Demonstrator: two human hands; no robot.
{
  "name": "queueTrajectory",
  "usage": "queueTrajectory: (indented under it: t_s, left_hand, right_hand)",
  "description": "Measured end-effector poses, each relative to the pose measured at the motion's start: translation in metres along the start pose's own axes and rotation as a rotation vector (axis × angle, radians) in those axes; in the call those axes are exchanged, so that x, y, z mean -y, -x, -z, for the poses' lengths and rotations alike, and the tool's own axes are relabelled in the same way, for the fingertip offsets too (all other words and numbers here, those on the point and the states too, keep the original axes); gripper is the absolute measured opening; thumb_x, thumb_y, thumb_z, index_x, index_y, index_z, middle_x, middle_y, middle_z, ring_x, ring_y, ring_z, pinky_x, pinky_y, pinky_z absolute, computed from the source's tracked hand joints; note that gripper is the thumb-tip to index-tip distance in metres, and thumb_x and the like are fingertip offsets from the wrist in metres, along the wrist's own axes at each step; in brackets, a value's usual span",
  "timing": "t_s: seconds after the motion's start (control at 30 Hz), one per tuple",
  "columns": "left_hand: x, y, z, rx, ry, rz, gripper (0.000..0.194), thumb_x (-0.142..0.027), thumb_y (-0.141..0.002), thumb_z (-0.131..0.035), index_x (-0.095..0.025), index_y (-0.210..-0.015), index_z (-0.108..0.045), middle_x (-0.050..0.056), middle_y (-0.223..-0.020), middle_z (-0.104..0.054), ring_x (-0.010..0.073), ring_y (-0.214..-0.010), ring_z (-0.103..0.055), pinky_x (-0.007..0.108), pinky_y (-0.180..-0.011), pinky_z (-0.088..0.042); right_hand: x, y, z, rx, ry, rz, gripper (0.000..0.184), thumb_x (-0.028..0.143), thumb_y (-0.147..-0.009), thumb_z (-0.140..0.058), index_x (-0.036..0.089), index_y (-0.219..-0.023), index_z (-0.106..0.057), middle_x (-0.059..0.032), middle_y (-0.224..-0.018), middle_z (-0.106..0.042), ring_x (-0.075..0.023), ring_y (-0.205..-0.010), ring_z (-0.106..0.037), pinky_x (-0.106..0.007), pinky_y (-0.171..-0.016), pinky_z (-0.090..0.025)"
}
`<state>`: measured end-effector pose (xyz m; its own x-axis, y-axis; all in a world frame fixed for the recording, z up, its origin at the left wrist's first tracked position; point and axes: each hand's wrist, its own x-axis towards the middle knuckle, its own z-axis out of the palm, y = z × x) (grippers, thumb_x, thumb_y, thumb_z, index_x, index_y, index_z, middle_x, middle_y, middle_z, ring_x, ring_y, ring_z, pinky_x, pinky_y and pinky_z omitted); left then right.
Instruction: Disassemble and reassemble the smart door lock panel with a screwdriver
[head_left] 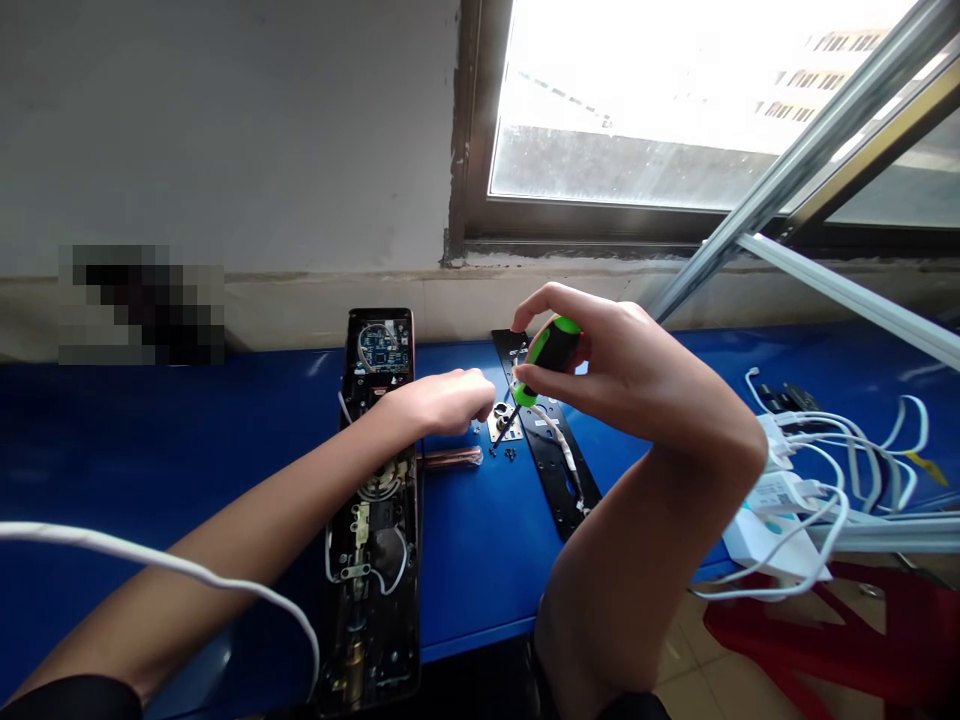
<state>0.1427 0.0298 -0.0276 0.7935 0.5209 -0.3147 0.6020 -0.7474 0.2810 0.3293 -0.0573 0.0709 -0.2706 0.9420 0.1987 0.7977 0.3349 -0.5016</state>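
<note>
My right hand grips a green and black screwdriver by its handle. The shaft slants down to the left, its tip close to several small dark screws on the table. My left hand is closed with curled fingers just left of a small square metal plate; what its fingers hold, if anything, is hidden. Under my left forearm lies a long black lock housing, its inside showing a blue circuit board, wires and metal parts. A copper-coloured handle sticks out from its right side.
A long black perforated plate with a white-wrapped cable lies right of the metal plate. White chargers and cables crowd the blue table's right end. A metal frame bar crosses before the window. A red stool stands below.
</note>
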Motion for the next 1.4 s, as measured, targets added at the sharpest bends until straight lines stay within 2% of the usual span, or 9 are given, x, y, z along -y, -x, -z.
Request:
queueTrajectory:
  t_s: [0.13, 0.2, 0.3, 0.4, 0.53, 0.77, 0.93, 1.2, 1.4]
  left_hand:
    - [0.010, 0.035, 0.010, -0.181, 0.124, -0.081, 0.022, -0.015, -0.087, -0.061, -0.022, -0.101, -0.077, 0.006, -0.100, -0.075, 0.0187, -0.083, -0.068, 0.030, -0.075, -0.050]
    - [0.016, 0.056, 0.015, -0.319, 0.163, -0.138, 0.023, -0.017, -0.091, -0.058, -0.020, -0.102, -0.078, 0.006, -0.105, -0.076, 0.0199, -0.093, -0.069, 0.031, -0.082, -0.052]
    - [0.028, 0.086, 0.017, -0.528, 0.203, -0.089, 0.025, -0.024, -0.098, -0.054, -0.021, -0.103, -0.078, 0.005, -0.109, -0.076, 0.0187, -0.093, -0.070, 0.031, -0.083, -0.053]
    - [0.045, 0.107, 0.013, -0.609, 0.206, -0.010, 0.024, -0.030, -0.096, -0.058, -0.021, -0.108, -0.078, 0.005, -0.112, -0.075, 0.0196, -0.095, -0.070, 0.032, -0.085, -0.055]
    - [0.060, 0.123, 0.010, -0.599, 0.202, 0.039, 0.026, -0.034, -0.095, -0.062, -0.021, -0.112, -0.077, 0.005, -0.114, -0.075, 0.0206, -0.096, -0.071, 0.033, -0.087, -0.056]
    - [0.066, 0.133, 0.009, -0.536, 0.240, 0.035, 0.029, -0.032, -0.092, -0.068, -0.026, -0.119, -0.075, 0.005, -0.124, -0.070, 0.0229, -0.105, -0.070, 0.035, -0.093, -0.057]
    - [0.069, 0.127, 0.002, -0.526, 0.234, 0.018, 0.032, -0.031, -0.090, -0.072, -0.028, -0.121, -0.074, 0.006, -0.134, -0.064, 0.0248, -0.119, -0.064, 0.039, -0.103, -0.055]
    - [0.069, 0.125, 0.001, -0.506, 0.233, 0.006, 0.033, -0.029, -0.089, -0.075, -0.027, -0.121, -0.074, 0.006, -0.132, -0.066, 0.0259, -0.122, -0.061, 0.041, -0.104, -0.054]
    - [0.064, 0.122, 0.002, -0.466, 0.212, -0.012, 0.034, -0.027, -0.089, -0.074, -0.024, -0.123, -0.074, 0.008, -0.133, -0.066, 0.0272, -0.124, -0.059, 0.043, -0.107, -0.052]
  right_hand:
    - [0.004, -0.001, -0.001, -0.014, -0.072, 0.066, 0.033, 0.019, -0.083, -0.074, 0.025, -0.113, -0.064, 0.0015, -0.084, -0.073, -0.0146, -0.068, -0.065, -0.029, -0.058, -0.049]
    - [0.007, -0.002, -0.001, -0.029, -0.115, 0.124, 0.034, 0.018, -0.083, -0.075, 0.024, -0.114, -0.064, 0.0009, -0.086, -0.073, -0.0152, -0.072, -0.068, -0.030, -0.062, -0.052]
    - [0.015, -0.005, -0.005, -0.100, -0.179, 0.211, 0.034, 0.020, -0.085, -0.076, 0.024, -0.116, -0.064, 0.0001, -0.088, -0.073, -0.0158, -0.074, -0.069, -0.032, -0.066, -0.056]
    - [0.026, -0.012, -0.014, -0.253, -0.231, 0.290, 0.032, 0.022, -0.087, -0.076, 0.025, -0.116, -0.063, 0.0003, -0.089, -0.071, -0.0153, -0.073, -0.068, -0.033, -0.065, -0.058]
    - [0.042, -0.025, -0.032, -0.408, -0.293, 0.365, 0.027, 0.025, -0.088, -0.076, 0.026, -0.112, -0.064, -0.0021, -0.094, -0.072, -0.0189, -0.081, -0.071, -0.037, -0.068, -0.061]
    - [0.056, -0.041, -0.054, -0.372, -0.199, 0.357, 0.024, 0.019, -0.089, -0.074, 0.029, -0.109, -0.065, -0.0023, -0.098, -0.074, -0.0189, -0.081, -0.070, -0.038, -0.073, -0.062]
    - [0.054, -0.048, -0.060, -0.389, -0.075, 0.418, 0.026, 0.019, -0.086, -0.077, 0.024, -0.108, -0.065, 0.0009, -0.092, -0.073, -0.0140, -0.077, -0.068, -0.032, -0.066, -0.056]
    - [0.056, -0.051, -0.065, -0.402, -0.030, 0.426, 0.023, 0.020, -0.086, -0.077, 0.023, -0.106, -0.065, 0.0026, -0.089, -0.073, -0.0109, -0.073, -0.064, -0.028, -0.065, -0.053]
    - [0.063, -0.052, -0.072, -0.460, 0.005, 0.407, 0.019, 0.027, -0.087, -0.078, 0.023, -0.102, -0.066, 0.0037, -0.082, -0.067, -0.0092, -0.062, -0.051, -0.029, -0.060, -0.048]
